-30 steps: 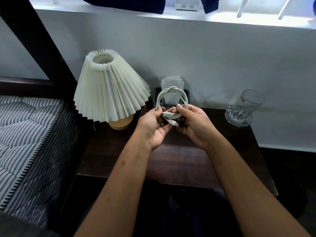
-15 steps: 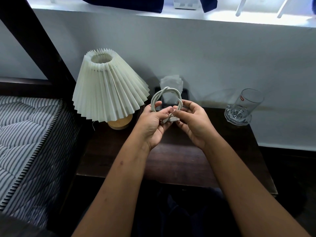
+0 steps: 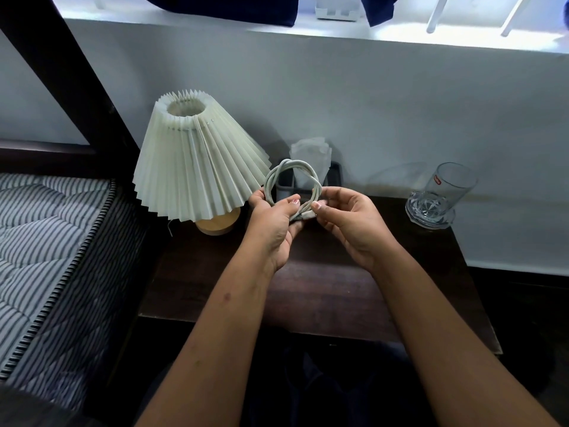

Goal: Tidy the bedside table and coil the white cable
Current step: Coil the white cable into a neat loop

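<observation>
Head view: left hand (image 3: 272,224) and right hand (image 3: 348,223) both pinch the coiled white cable (image 3: 292,183) at its 6 o'clock, held above the dark wooden bedside table (image 3: 323,288). Pleated cream lamp (image 3: 197,155) at 9 o'clock; clear glass tumbler (image 3: 443,192) at 3 o'clock.

You hold a white cable (image 3: 291,180), grey in shadow. At ten o'clock stands a cream pleated lampshade (image 3: 197,158) on a tan base (image 3: 217,224). The bedside table (image 3: 323,291) is dark brown; the mattress (image 3: 46,241) at nine is navy-and-white striped. At two o'clock, the clear glass (image 3: 443,195) carries a red label, perhaps.
</observation>
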Action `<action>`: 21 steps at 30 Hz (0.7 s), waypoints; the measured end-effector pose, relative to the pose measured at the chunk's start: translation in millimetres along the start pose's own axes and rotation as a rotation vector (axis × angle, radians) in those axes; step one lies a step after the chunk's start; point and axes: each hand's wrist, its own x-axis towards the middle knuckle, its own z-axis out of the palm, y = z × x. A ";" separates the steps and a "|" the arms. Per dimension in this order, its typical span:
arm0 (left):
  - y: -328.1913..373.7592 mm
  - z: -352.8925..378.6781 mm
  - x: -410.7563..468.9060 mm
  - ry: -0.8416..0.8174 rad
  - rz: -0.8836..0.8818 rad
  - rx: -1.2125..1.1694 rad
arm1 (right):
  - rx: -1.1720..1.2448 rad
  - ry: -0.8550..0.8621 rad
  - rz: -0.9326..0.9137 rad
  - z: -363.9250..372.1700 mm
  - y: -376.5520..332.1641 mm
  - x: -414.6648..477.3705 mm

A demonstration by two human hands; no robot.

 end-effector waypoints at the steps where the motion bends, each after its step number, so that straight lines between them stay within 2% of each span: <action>1: -0.5 -0.5 0.6 -0.002 -0.008 0.004 | 0.006 -0.005 0.002 -0.3 -0.3 -0.1; 9: 3.2 2.7 -1.9 0.002 -0.023 -0.143 | 0.017 -0.124 0.044 -2.2 -3.0 -1.7; 12: 1.6 4.4 -3.3 -0.011 -0.030 -0.121 | 0.020 -0.112 0.049 -1.5 -1.3 -1.7; 17: -6.6 5.3 -3.4 0.009 -0.009 0.113 | 0.065 -0.022 0.055 -8.4 -1.1 0.1; 21: -13.5 6.6 -3.8 0.112 0.160 0.482 | 0.069 -0.013 0.055 -14.6 0.7 -0.7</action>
